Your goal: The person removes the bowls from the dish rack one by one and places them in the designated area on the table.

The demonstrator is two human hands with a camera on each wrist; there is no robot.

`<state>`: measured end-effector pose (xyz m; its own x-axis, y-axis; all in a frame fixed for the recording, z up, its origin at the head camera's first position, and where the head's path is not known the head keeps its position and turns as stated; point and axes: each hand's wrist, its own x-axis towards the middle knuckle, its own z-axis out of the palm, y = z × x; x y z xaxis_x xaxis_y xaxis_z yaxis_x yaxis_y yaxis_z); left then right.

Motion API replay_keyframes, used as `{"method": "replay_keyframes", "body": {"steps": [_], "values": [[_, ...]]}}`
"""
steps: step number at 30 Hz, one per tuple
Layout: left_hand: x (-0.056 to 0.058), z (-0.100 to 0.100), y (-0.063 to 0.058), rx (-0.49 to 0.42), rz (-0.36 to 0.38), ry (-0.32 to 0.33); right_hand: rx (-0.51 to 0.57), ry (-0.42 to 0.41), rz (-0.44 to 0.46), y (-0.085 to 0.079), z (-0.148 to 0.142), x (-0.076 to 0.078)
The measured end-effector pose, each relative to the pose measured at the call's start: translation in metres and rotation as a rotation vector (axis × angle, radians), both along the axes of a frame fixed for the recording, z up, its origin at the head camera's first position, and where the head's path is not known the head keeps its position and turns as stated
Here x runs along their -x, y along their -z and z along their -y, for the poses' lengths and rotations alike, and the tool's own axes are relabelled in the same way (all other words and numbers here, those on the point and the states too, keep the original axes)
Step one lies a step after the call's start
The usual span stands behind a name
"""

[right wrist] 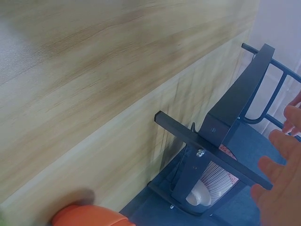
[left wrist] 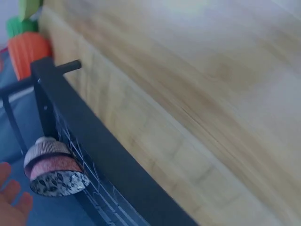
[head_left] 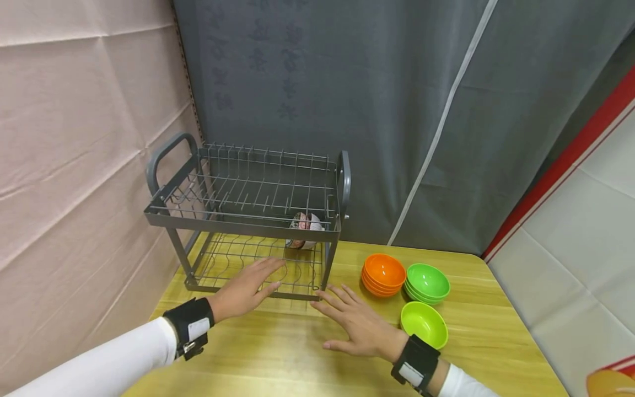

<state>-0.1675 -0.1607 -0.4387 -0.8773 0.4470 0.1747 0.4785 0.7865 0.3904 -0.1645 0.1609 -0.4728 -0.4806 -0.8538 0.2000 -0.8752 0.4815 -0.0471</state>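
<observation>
A two-tier dark grey dish rack (head_left: 238, 226) stands at the left of the table. My left hand (head_left: 245, 289) is held in front of its lower tier, fingers extended and nothing in them. Near the rack's front right corner is my right hand (head_left: 359, 325), palm down with spread fingers, also holding nothing. Several patterned bowls (left wrist: 59, 182) sit tipped on their sides, nested together, at the right end of the lower tier. The rack's front rail partly hides them in the head view. Its upper tier holds no dishes.
Right of the rack, a stack of orange bowls (head_left: 384, 270) stands beside a stack of green bowls (head_left: 428, 281). A lime bowl (head_left: 424, 325) is in front of the green ones, close to my right wrist. A grey curtain (head_left: 377, 138) hangs behind the wooden table (head_left: 278, 353).
</observation>
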Motion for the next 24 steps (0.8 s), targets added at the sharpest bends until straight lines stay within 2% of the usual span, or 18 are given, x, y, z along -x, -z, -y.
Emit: {"method": "replay_keyframes", "body": {"steps": [3,7,12,17,24], "values": [[0.014,-0.001,-0.001,-0.165,0.145,-0.099,-0.004,0.005,0.006,0.000,0.001,-0.001],[0.035,0.000,0.000,-0.337,0.269,-0.207,0.003,-0.003,0.006,-0.002,0.002,-0.003],[0.055,-0.003,0.002,-0.405,0.310,-0.288,0.010,-0.009,0.000,-0.001,0.003,-0.002],[0.068,-0.007,0.010,-0.396,0.317,-0.346,-0.004,-0.001,0.015,0.000,0.003,-0.001],[0.088,-0.011,0.011,-0.445,0.258,-0.348,-0.007,0.009,0.032,0.002,0.003,-0.001]]}}
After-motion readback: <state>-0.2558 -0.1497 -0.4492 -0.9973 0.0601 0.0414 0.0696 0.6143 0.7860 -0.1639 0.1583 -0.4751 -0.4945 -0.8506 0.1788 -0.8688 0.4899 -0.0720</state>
